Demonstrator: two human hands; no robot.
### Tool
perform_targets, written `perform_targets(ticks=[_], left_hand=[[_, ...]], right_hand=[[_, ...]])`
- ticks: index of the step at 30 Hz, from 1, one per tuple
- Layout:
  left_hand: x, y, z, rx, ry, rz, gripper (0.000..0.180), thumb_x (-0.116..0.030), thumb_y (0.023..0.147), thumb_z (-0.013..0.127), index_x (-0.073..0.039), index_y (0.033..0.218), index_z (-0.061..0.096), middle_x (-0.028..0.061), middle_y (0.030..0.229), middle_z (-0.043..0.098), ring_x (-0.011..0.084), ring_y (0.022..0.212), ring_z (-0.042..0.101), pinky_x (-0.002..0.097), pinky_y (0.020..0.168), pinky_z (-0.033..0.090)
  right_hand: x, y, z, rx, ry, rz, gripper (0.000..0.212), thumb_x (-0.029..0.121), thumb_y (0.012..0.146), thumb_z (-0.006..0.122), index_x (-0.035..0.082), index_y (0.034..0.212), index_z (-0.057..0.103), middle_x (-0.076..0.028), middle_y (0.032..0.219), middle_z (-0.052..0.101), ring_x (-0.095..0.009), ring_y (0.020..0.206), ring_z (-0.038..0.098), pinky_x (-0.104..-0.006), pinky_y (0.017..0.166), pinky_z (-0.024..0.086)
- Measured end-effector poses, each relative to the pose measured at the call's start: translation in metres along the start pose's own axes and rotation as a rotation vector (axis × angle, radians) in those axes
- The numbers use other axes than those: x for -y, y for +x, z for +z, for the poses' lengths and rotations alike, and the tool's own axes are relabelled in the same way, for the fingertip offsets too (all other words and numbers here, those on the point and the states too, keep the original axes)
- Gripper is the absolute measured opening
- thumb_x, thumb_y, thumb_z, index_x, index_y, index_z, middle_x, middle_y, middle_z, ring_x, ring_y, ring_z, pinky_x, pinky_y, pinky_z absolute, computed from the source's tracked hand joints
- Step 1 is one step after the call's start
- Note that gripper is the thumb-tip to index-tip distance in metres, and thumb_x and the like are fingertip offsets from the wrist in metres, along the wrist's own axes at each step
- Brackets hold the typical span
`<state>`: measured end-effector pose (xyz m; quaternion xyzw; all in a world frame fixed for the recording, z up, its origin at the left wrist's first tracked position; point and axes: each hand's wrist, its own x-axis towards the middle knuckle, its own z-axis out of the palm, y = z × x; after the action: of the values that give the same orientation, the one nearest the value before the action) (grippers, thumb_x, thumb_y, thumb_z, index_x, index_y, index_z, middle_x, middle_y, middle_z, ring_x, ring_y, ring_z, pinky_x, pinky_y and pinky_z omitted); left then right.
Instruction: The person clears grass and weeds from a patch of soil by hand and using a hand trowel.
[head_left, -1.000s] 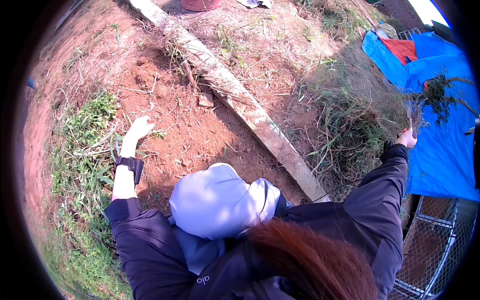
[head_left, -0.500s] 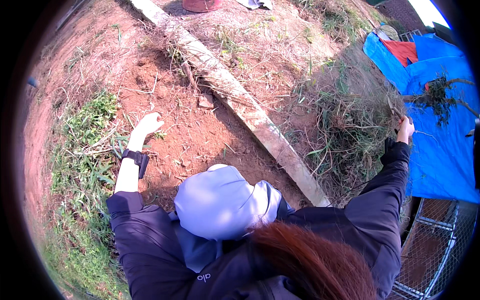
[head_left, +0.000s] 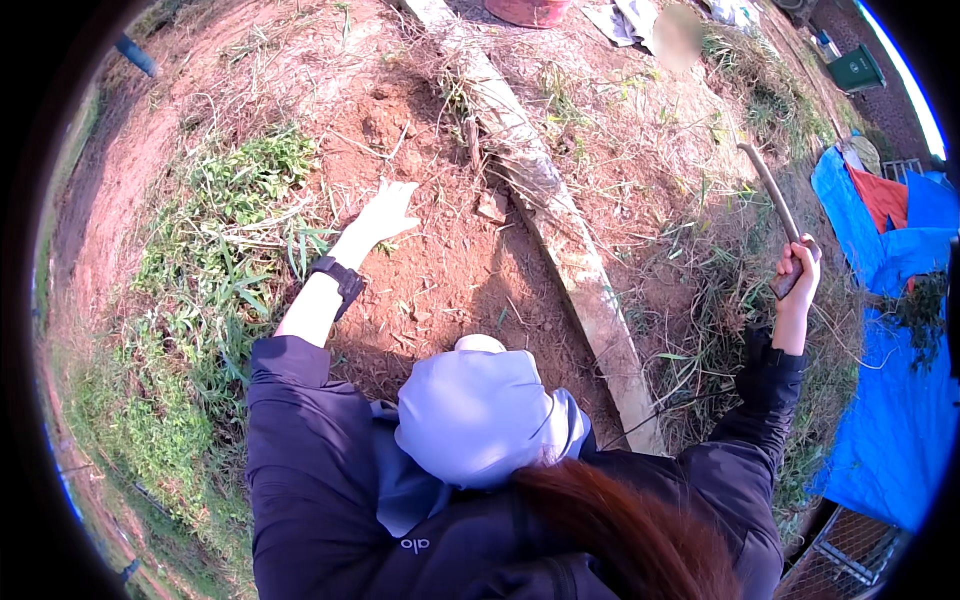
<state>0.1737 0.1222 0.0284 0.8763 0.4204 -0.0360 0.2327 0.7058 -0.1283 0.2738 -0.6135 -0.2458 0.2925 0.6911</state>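
My left hand (head_left: 382, 213) reaches out over bare reddish soil (head_left: 420, 290) on the left, fingers stretched apart and nothing in them. Beside it grows a patch of green weeds (head_left: 240, 190). Off to the right, my right hand (head_left: 798, 272) is closed around the handle of a sickle (head_left: 768, 182). The slim, slightly curved blade points up and away from me, clear of the hand. Below and left of that hand lies a heap of long grass (head_left: 705, 325), partly green and partly dry.
A long pale concrete beam (head_left: 565, 225) runs diagonally between my hands, with a brick fragment (head_left: 492, 206) beside it. Blue tarp (head_left: 885, 430) covers the right side near a wire mesh panel (head_left: 850, 550). Farther off are a red tub (head_left: 528, 9) and a green bin (head_left: 857, 70).
The view has swung leftward. My left hand has moved forward, its curled fingers now spread. My right hand has turned, and the sickle now stands out plainly with its blade raised.
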Motion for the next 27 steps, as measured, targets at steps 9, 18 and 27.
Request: perform_targets(ticks=[9, 18, 27], left_hand=[[-0.107, 0.101, 0.026, -0.333, 0.356, 0.145, 0.095, -0.027, 0.066, 0.071, -0.003, 0.139, 0.015, 0.0227, 0.139, 0.024, 0.0347, 0.127, 0.029, 0.0435, 0.104, 0.025], [-0.109, 0.153, 0.069, -0.584, 0.391, -0.063, 0.062, -0.012, 0.080, 0.046, 0.000, 0.136, 0.024, 0.0144, 0.111, 0.049, 0.0253, 0.105, 0.047, 0.0424, 0.103, 0.027], [-0.063, 0.141, 0.064, -0.740, 0.016, 0.129, 0.029, -0.004, 0.063, 0.059, -0.007, 0.091, 0.055, 0.0076, 0.092, 0.052, 0.0246, 0.091, 0.051, 0.0379, 0.092, 0.036]], right_hand=[[-0.105, -0.102, 0.051, 0.059, -0.077, 0.275, 0.027, -0.007, 0.071, 0.053, 0.005, 0.094, 0.046, -0.008, 0.058, 0.050, -0.010, 0.038, 0.041, -0.0211, 0.036, 0.034], [-0.120, -0.132, 0.054, 0.071, -0.228, 0.320, 0.024, -0.010, 0.070, 0.054, 0.005, 0.087, 0.045, -0.005, 0.056, 0.050, -0.009, 0.039, 0.043, -0.0191, 0.037, 0.033], [-0.104, -0.120, 0.077, 0.188, -0.336, 0.280, 0.023, -0.010, 0.069, 0.053, 0.006, 0.086, 0.048, -0.003, 0.056, 0.049, -0.007, 0.039, 0.043, -0.0190, 0.038, 0.031]])
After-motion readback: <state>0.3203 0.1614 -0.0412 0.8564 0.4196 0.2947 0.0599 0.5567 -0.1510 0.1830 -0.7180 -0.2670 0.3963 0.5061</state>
